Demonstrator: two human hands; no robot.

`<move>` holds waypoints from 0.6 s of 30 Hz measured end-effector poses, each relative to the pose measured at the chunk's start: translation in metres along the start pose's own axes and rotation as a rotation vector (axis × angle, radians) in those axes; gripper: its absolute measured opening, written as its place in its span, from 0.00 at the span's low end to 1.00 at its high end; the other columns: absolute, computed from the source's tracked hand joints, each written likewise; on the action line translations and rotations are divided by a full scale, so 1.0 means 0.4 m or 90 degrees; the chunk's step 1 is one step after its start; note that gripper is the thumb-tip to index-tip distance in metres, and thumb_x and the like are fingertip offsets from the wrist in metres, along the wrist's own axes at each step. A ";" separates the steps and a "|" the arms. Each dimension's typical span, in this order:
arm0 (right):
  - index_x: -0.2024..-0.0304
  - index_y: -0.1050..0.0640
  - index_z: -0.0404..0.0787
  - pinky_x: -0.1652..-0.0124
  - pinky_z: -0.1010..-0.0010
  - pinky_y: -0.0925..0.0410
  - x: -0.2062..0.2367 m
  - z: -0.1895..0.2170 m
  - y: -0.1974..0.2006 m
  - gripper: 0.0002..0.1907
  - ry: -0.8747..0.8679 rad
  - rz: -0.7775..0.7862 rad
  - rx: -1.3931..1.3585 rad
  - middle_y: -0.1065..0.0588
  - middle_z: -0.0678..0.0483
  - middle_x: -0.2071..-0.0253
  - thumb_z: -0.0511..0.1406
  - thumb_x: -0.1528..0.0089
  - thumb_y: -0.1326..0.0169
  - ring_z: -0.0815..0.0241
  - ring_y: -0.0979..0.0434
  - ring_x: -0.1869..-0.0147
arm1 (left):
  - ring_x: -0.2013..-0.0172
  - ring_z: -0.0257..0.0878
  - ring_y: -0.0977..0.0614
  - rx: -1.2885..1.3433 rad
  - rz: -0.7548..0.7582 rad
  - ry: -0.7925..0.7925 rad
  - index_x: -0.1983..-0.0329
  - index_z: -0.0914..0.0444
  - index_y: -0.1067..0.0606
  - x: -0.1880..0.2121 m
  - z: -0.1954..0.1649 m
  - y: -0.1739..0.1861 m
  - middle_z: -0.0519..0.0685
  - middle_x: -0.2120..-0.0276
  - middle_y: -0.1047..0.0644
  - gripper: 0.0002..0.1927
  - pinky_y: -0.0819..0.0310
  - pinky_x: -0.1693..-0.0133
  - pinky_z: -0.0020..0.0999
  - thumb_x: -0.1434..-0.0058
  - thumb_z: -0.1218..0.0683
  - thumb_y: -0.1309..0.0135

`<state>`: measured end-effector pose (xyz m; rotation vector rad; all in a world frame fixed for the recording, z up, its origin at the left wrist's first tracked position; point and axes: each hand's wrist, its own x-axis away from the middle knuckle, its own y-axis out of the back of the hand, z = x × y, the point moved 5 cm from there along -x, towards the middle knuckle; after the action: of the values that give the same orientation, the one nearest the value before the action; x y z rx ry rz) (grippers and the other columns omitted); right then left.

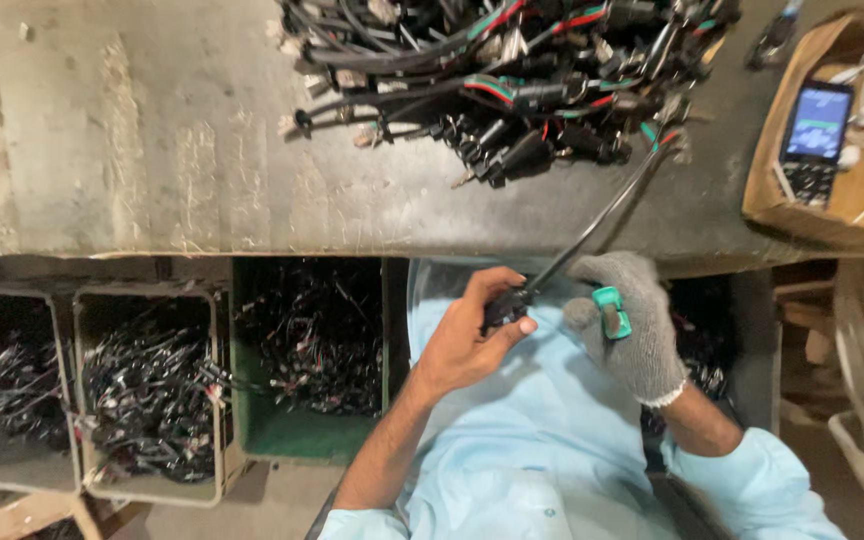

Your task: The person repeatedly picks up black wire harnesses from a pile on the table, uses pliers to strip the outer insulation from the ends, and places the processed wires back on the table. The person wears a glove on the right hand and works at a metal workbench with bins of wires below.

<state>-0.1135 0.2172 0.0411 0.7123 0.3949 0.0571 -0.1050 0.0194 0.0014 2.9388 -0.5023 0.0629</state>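
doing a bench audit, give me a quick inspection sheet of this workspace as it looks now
surface: worn grey bench top, scuffed and stained.
job's things: black connector on a black cable; small teal tool.
clutter: cardboard box at the right edge with a keypad phone and white cord inside.
hands: bare left hand grips the connector; gloved right hand holds the teal tool.
cables: tangled heap of wire harnesses with black plugs and red and green leads, at the bench's far side.
surroundings: grey bins and a green bin of harnesses under the bench.
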 end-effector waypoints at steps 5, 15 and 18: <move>0.57 0.21 0.37 0.60 0.75 0.31 0.096 -0.088 -0.148 0.08 -0.483 0.016 -0.569 0.23 0.57 0.63 0.35 0.31 0.48 0.70 0.27 0.60 | 0.58 0.47 0.12 -0.011 0.036 -0.002 0.37 0.64 0.32 0.042 0.029 -0.037 0.54 0.60 0.17 0.21 0.20 0.53 0.36 0.34 0.62 0.50; 0.53 0.25 0.32 0.67 0.67 0.37 0.214 -0.159 -0.213 0.09 -0.681 0.081 -0.516 0.28 0.53 0.67 0.34 0.30 0.48 0.63 0.31 0.65 | 0.63 0.37 0.20 0.054 0.005 0.080 0.38 0.66 0.36 0.060 0.094 -0.062 0.51 0.62 0.20 0.24 0.25 0.58 0.31 0.32 0.54 0.42; 0.49 0.26 0.35 0.56 0.68 0.29 0.201 -0.141 -0.205 0.15 -0.452 0.183 -0.263 0.21 0.53 0.60 0.32 0.38 0.46 0.60 0.22 0.56 | 0.61 0.35 0.20 0.074 0.011 0.073 0.39 0.67 0.36 0.067 0.115 -0.074 0.50 0.61 0.21 0.23 0.25 0.55 0.30 0.30 0.51 0.43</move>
<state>-0.0670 0.2050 -0.0773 0.3370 -0.3958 0.1462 -0.0692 0.0307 -0.0466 3.0204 -0.5235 0.2703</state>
